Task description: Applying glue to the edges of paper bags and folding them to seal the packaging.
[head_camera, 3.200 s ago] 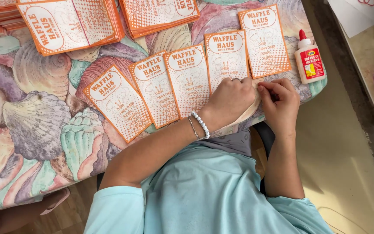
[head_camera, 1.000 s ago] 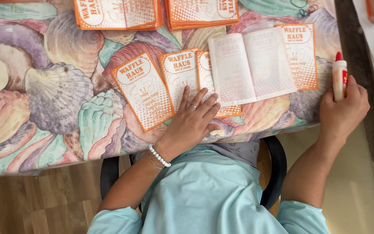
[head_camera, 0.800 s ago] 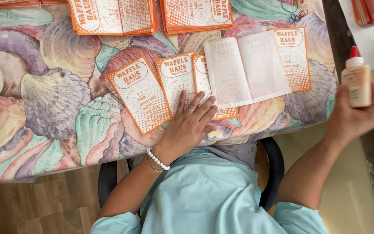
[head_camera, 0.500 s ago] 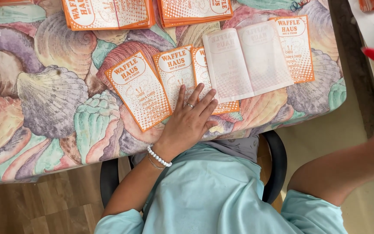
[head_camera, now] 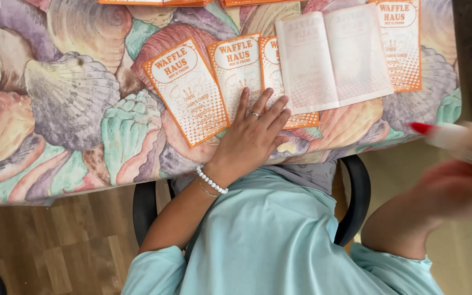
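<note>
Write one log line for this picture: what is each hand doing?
left hand: flat on leaflets | right hand: holds glue bottle, blurred, off the table | open leaflet: lying flat

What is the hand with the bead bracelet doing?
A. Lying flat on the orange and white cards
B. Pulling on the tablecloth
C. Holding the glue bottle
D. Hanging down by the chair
A: the left hand lies palm down, fingers spread, on the orange and white cards on the shell-patterned table, while the blurred right hand holds the red-tipped glue bottle off to the side.
</note>
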